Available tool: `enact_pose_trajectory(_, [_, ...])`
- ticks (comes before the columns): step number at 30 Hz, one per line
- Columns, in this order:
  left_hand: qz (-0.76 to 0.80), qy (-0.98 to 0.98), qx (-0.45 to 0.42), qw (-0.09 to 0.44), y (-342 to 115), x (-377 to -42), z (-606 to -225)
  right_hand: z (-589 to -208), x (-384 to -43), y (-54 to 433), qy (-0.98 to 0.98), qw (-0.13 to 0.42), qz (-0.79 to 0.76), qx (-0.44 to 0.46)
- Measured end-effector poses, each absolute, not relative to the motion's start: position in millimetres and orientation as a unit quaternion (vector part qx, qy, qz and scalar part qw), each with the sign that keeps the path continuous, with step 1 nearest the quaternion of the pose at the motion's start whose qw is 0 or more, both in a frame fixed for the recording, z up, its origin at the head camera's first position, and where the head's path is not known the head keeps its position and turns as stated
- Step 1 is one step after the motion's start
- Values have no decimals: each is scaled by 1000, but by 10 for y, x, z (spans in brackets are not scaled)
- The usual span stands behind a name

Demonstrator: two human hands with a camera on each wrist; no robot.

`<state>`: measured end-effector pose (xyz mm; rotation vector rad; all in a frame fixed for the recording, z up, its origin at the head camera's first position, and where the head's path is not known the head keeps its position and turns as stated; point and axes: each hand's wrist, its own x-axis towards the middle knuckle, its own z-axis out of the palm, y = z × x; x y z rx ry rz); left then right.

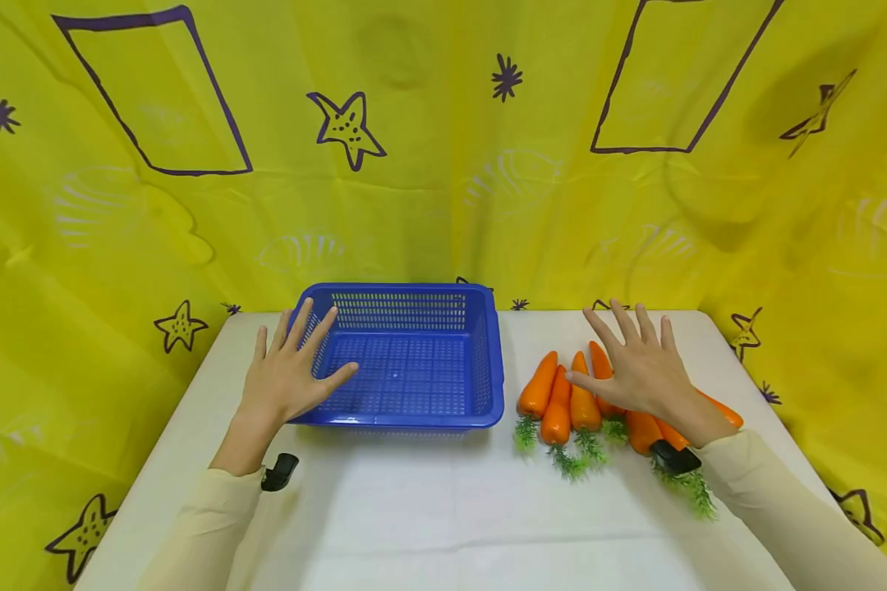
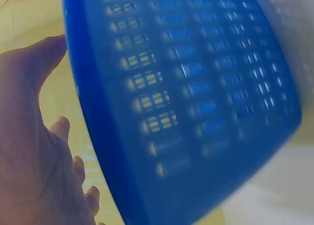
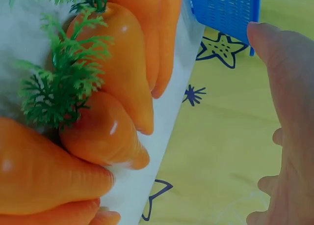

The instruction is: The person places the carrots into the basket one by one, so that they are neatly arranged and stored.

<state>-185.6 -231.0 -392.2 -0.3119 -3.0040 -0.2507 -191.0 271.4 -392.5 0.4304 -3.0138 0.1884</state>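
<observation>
My left hand [image 1: 284, 376] is spread with straight fingers over the left side of a blue plastic basket [image 1: 497, 361]; it grips nothing. In the left wrist view, that hand [image 2: 34, 117] appears beside the slotted wall of the basket [image 2: 196, 141]. My right hand [image 1: 639, 365], fingers also spread, hovers over several orange carrots [image 1: 538, 386] with green leafy tops [image 1: 572, 465], hiding some of them. Seen from the right wrist, the carrots [image 3: 113, 63] lie close together on the white surface, apart from the right hand [image 3: 294, 117].
The basket and carrots rest on a white table [image 1: 414, 509]. A yellow curtain [image 1: 429, 213] with dark star and line drawings hangs behind the table and along both sides. Each wrist wears a small black device [image 1: 281, 472].
</observation>
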Motion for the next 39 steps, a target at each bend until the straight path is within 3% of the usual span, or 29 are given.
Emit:
enact_pose_trajectory(18, [-158,-980,-117,29,-2821,-1854,-3966,-3960,-1978,2859,-986,51,47,152])
enact_pose_trajectory(33, [-387,-915,-112,-27,-3058,-1837,-4177,-4025,-1956,3158,-985,47,90,138])
enact_pose_trajectory(39, [-498,-854,-149,-28,-3148,-1865,-4257,-3946,-2031,3395,-960,-10,225,165])
